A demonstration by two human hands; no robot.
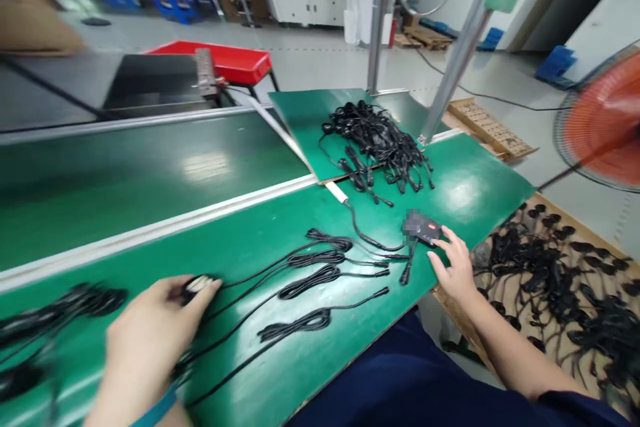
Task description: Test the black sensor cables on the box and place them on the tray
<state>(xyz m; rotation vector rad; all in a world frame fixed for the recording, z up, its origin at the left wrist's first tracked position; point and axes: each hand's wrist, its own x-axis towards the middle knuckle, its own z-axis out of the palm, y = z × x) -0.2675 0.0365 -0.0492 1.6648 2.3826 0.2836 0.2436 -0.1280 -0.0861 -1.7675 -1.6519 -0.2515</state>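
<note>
Navy clothing (400, 373) by the green table (240, 233), left hand (150, 320) closed in a pinch around a round black cable end (199, 281), right hand (455, 267) half open, touching a small black box (426, 228) on the tabletop, coiled black cables (313, 280) between them.

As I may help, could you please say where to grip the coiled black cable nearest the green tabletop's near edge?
Probably the bundled middle of the coiled black cable, from the near edge of the green tabletop: strands gather there, and neighbouring coils lie beyond.
</note>
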